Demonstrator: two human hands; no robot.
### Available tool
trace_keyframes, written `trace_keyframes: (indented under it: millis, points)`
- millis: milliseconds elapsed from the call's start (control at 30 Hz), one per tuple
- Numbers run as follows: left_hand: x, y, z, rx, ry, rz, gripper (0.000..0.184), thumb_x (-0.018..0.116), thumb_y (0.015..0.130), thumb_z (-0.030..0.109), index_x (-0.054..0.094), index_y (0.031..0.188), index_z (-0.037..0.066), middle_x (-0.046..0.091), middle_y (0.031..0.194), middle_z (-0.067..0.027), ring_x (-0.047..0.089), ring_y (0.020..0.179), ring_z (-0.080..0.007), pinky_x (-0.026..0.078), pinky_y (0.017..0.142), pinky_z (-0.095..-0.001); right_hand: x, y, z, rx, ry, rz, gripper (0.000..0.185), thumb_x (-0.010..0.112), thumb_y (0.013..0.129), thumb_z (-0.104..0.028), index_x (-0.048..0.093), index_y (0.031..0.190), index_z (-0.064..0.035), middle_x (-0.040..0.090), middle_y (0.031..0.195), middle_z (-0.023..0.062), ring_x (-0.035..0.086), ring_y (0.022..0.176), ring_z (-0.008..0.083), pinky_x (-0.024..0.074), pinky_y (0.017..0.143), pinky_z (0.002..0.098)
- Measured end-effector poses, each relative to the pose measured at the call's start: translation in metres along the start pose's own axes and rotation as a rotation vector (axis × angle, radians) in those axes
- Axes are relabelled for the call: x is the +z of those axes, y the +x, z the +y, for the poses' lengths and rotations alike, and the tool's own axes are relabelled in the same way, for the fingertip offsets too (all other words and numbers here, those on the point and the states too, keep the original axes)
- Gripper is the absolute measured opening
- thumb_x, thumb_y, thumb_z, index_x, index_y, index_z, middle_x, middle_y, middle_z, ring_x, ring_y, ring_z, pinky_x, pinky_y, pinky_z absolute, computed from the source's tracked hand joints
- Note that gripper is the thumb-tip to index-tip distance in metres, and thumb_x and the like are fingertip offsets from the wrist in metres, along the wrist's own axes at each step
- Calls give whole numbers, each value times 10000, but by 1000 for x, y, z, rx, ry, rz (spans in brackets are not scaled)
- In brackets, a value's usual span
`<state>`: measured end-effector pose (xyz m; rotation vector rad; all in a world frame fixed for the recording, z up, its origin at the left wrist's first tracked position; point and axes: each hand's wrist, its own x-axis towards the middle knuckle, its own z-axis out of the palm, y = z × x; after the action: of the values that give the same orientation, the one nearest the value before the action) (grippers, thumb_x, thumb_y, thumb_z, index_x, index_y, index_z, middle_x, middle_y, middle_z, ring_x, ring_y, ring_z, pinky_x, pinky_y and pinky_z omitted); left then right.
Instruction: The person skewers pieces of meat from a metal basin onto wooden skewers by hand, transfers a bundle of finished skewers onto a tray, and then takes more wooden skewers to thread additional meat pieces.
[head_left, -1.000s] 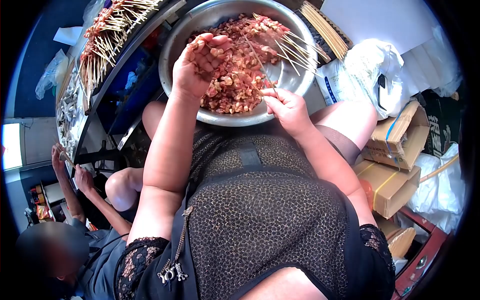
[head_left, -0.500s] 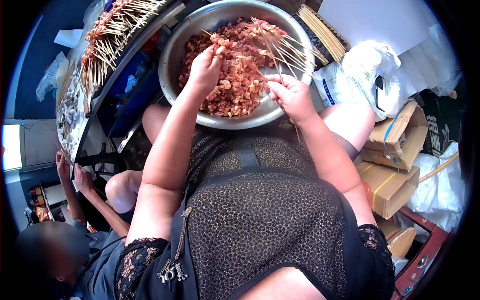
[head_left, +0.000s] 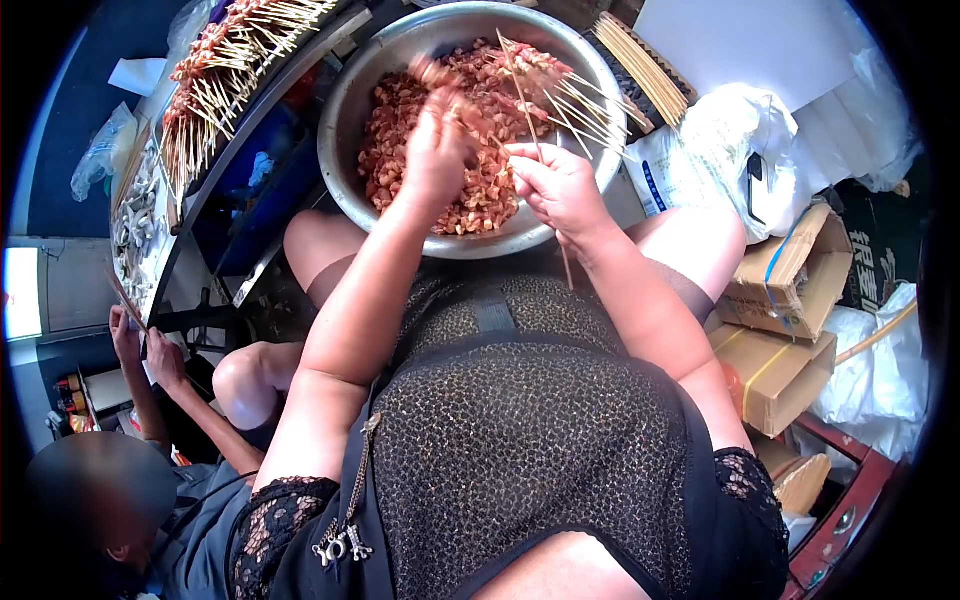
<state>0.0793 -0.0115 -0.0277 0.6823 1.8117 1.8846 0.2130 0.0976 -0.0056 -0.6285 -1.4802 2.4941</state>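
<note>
A wide metal bowl (head_left: pixel 345 150) in front of me holds small pieces of raw meat (head_left: pixel 390 130). Over its middle is my left hand (head_left: pixel 436 155), its fingers smeared by motion; what they hold cannot be made out. Blurred meat (head_left: pixel 432 72) shows just beyond the fingertips. At the bowl's right front edge, my right hand (head_left: pixel 560 192) is closed on thin wooden skewers; one long skewer (head_left: pixel 517 85) points up across the bowl. Several skewers threaded with meat (head_left: pixel 535 65) lie at the bowl's upper right, their bare ends over the rim.
Bare skewers (head_left: pixel 640 70) lie bundled right of the bowl, near a white plastic bag (head_left: pixel 740 150) and cardboard boxes (head_left: pixel 780 375). Many threaded skewers (head_left: pixel 215 90) lie on the left table. At lower left, a co-worker's hands (head_left: pixel 150 350) hold a thin stick.
My left hand, first palm up with meat pieces, has turned over and moved right towards my right hand. My right hand has shifted slightly left, and the long skewer it holds stands more upright.
</note>
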Motion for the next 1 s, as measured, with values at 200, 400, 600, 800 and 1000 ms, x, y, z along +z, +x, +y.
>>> trace_keyframes:
  millis: [200, 400, 600, 800, 1000]
  points:
    - [27, -16, -16, -133, 212, -237, 389, 394, 928, 43, 351, 1314, 39, 518, 820, -33, 519, 632, -90, 466, 550, -236, 9, 12, -23, -241, -59, -74, 171, 552, 871, -80, 617, 1005, 5, 566, 670, -8, 497, 530, 43, 399, 463, 178]
    - [-30, 1, 2, -179, 548, -204, 605, 552, 817, 13, 340, 1372, 124, 543, 1223, -122, 632, 724, -124, 491, 573, -230, -17, 11, -12, -214, -333, 35, 203, 586, 846, -85, 639, 1030, -19, 594, 692, -16, 488, 549, 24, 384, 498, 155]
    - [-37, 9, 3, -327, -469, 64, 409, 480, 930, 321, 445, 1235, 50, 598, 1088, -131, 611, 844, -194, 506, 698, -326, -22, 4, 19, -211, -514, 43, 202, 601, 826, -109, 657, 997, -17, 646, 763, 19, 555, 636, 71, 448, 584, 215]
    - [-21, 17, -18, -294, -818, 103, 286, 440, 947, 298, 495, 1117, 75, 466, 712, 24, 467, 655, -123, 493, 581, -267, -9, -2, 27, -401, -813, -3, 189, 576, 825, -74, 644, 973, 21, 655, 868, 102, 595, 806, 130, 464, 742, 249]
    - [-1, 14, -10, -306, -829, 187, 298, 401, 961, 326, 500, 1094, 78, 367, 621, 65, 345, 552, -61, 337, 484, -209, -1, -2, 30, -241, -702, -55, 193, 557, 850, -75, 633, 995, 27, 643, 814, 63, 584, 705, 88, 470, 653, 233]
